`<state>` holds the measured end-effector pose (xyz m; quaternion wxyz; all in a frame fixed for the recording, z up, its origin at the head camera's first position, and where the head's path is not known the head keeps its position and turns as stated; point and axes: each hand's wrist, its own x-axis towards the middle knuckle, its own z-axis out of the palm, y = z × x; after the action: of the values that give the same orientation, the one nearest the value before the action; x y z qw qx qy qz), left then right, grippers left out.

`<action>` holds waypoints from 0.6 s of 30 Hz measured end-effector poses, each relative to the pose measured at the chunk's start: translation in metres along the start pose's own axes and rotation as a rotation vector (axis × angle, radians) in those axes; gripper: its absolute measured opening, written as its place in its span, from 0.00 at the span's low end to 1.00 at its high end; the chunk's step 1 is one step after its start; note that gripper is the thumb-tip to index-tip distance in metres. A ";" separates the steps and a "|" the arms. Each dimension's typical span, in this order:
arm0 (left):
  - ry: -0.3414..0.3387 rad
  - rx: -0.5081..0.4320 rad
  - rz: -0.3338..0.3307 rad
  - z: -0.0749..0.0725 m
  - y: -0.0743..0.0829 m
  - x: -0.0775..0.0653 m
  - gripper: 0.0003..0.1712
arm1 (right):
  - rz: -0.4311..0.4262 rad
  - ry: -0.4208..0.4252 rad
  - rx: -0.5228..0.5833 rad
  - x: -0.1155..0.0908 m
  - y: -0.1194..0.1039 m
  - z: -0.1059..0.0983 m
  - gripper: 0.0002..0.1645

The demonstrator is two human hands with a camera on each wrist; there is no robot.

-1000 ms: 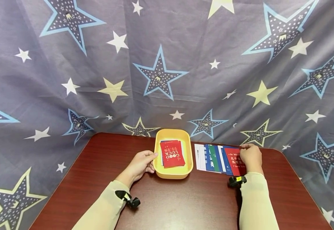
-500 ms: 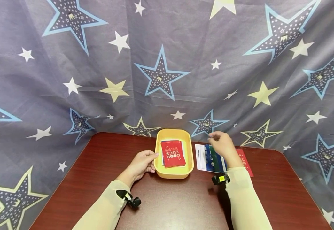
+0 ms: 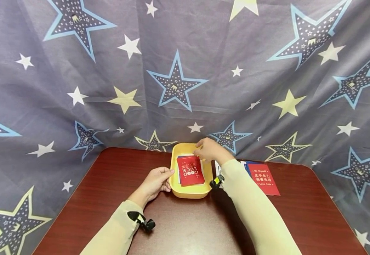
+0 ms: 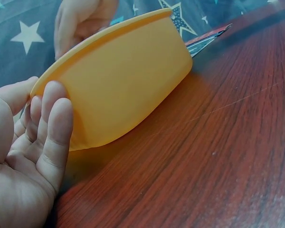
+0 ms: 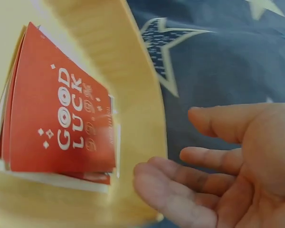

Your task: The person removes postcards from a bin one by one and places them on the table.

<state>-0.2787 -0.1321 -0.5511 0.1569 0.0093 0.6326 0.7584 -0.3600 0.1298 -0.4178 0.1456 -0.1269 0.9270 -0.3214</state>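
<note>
My left hand [image 3: 153, 183] grips the left rim of a yellow plastic tub [image 4: 123, 76], thumb at the rim and fingers against the outer wall. Inside the tub lies a small stack of cards, topped by a red card [image 5: 61, 114] printed "GOOD LUCK 99.9%". Over the tub's far right corner is my right hand [image 3: 209, 150], its fingers loosely spread and holding nothing in the right wrist view. To the right of the tub, a red card [image 3: 264, 179] with white lettering lies on top of a spread row of cards, partly hidden by my right sleeve.
The tub stands near the back edge of a reddish-brown wooden table [image 3: 178, 223]. A grey curtain [image 3: 185, 71] with a star print hangs right behind it. Small black cameras are strapped to both wrists.
My right hand has moved left from the red card at the row's right end, across the other cards, to the tub. The left hand has stayed on the rim.
</note>
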 end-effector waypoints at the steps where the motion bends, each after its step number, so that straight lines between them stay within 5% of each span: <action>1: 0.000 0.001 0.001 0.000 0.000 0.000 0.15 | 0.023 -0.014 -0.020 0.004 -0.004 0.003 0.34; 8: -0.005 -0.003 0.007 -0.001 0.000 0.000 0.16 | 0.103 0.014 -0.271 0.022 -0.017 0.026 0.32; 12: -0.009 -0.010 0.007 -0.001 -0.001 0.000 0.15 | 0.121 0.023 -0.480 0.055 0.008 0.046 0.36; 18: -0.007 -0.017 0.001 -0.001 -0.001 0.001 0.14 | 0.090 -0.002 -0.525 0.104 0.047 0.072 0.37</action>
<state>-0.2799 -0.1329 -0.5529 0.1588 0.0108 0.6256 0.7637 -0.4379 0.0912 -0.5211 0.1226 -0.1191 0.9833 -0.0630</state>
